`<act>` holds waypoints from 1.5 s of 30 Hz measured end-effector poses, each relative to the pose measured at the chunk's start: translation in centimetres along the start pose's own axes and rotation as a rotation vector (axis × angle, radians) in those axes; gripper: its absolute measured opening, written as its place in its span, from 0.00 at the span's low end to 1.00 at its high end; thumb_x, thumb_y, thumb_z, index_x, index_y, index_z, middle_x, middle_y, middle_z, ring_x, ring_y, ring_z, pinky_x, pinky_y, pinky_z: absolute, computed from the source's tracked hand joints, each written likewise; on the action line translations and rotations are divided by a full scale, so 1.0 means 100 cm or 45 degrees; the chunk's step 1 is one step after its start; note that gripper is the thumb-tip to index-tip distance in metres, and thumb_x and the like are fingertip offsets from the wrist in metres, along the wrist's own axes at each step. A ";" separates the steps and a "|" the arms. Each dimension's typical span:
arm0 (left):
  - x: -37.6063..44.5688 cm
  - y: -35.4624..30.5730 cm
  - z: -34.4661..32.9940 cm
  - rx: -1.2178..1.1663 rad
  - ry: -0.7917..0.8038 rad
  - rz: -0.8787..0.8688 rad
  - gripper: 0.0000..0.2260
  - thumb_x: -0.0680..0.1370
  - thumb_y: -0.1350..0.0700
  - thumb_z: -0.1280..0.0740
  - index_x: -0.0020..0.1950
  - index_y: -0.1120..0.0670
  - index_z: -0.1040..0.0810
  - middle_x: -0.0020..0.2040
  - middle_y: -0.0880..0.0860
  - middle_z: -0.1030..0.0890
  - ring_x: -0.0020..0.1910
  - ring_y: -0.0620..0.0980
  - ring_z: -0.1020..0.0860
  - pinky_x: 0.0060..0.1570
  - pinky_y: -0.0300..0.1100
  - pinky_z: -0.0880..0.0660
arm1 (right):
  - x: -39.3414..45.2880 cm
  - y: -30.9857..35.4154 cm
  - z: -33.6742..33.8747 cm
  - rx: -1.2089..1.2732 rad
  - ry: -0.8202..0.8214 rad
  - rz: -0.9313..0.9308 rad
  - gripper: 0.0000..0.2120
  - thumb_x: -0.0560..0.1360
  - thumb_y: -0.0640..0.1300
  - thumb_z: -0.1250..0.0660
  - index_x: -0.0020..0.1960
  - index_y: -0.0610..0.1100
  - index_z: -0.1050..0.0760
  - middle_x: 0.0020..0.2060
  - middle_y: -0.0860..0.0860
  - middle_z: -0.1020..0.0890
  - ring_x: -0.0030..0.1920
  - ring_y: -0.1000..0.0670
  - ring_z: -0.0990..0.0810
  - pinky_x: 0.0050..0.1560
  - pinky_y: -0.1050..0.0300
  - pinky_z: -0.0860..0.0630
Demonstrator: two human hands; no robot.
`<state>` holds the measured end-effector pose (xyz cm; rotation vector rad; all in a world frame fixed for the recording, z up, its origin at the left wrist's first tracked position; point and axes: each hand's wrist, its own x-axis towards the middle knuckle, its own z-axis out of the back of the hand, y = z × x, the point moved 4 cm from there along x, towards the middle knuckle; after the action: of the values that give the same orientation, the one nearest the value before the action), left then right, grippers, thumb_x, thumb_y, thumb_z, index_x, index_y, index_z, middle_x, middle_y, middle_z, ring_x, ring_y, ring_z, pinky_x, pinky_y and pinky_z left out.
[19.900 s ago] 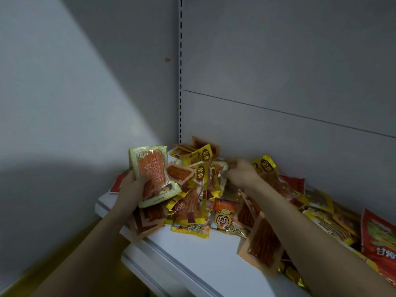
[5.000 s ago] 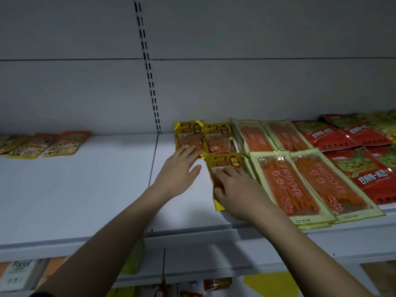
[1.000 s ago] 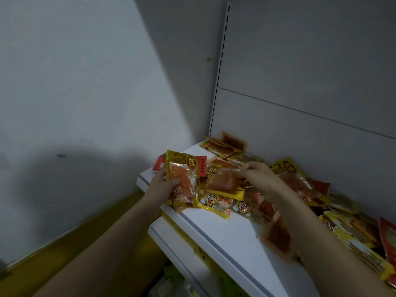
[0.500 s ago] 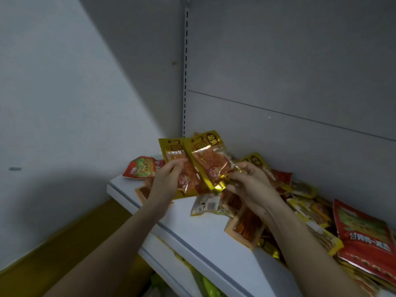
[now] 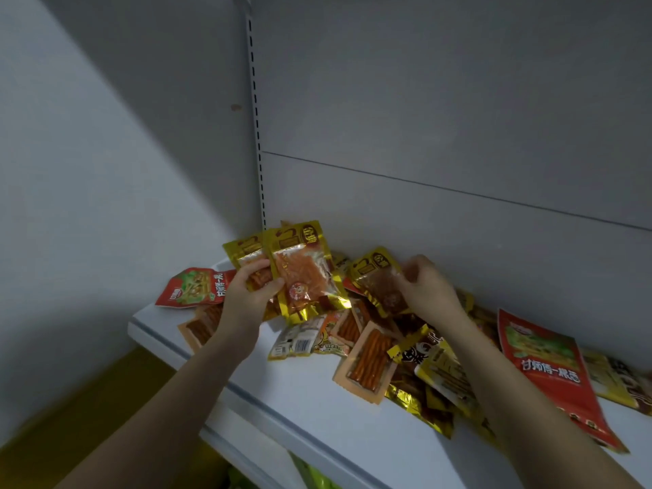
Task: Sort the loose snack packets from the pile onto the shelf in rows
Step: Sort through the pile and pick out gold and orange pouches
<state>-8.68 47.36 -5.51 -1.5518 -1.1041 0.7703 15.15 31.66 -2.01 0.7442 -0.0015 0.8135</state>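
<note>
Right hand fingers now pinch another gold packet.

Gold packets, red packet, white shelf.

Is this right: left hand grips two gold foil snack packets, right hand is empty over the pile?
Not quite. In the head view the right hand pinches a third gold foil snack packet; the left hand does grip two gold foil packets.
</note>
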 end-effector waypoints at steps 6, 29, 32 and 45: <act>0.007 -0.006 0.016 -0.026 -0.054 -0.028 0.15 0.81 0.67 0.36 0.61 0.47 0.24 0.58 0.59 0.20 0.50 0.58 0.16 0.44 0.51 0.16 | 0.019 -0.034 -0.021 -0.391 0.249 -0.185 0.24 0.72 0.52 0.26 0.61 0.40 0.29 0.57 0.41 0.21 0.58 0.38 0.22 0.54 0.46 0.23; -0.018 -0.010 -0.118 0.024 0.785 0.004 0.10 0.80 0.54 0.31 0.60 0.48 0.18 0.54 0.41 0.15 0.53 0.34 0.19 0.47 0.29 0.24 | -0.057 0.020 0.081 0.987 -0.016 -0.431 0.08 0.75 0.36 0.29 0.53 0.38 0.24 0.38 0.46 0.16 0.37 0.49 0.15 0.38 0.54 0.19; -0.030 0.001 -0.144 0.004 0.899 0.040 0.11 0.76 0.54 0.27 0.56 0.43 0.19 0.55 0.45 0.16 0.53 0.40 0.17 0.50 0.38 0.20 | -0.080 0.004 0.082 0.973 -0.069 -0.503 0.07 0.75 0.34 0.29 0.48 0.39 0.27 0.36 0.44 0.17 0.35 0.48 0.17 0.36 0.56 0.21; -0.107 0.043 -0.211 0.252 1.302 0.046 0.13 0.69 0.41 0.23 0.50 0.37 0.19 0.63 0.47 0.21 0.65 0.50 0.24 0.65 0.55 0.26 | -0.183 -0.067 0.122 0.812 -0.281 -0.697 0.11 0.74 0.35 0.28 0.51 0.33 0.28 0.43 0.40 0.18 0.39 0.44 0.16 0.42 0.50 0.20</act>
<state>7.26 29.41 -4.87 -1.4905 -0.2312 0.0330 10.09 9.24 -1.95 1.3584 0.2635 0.1892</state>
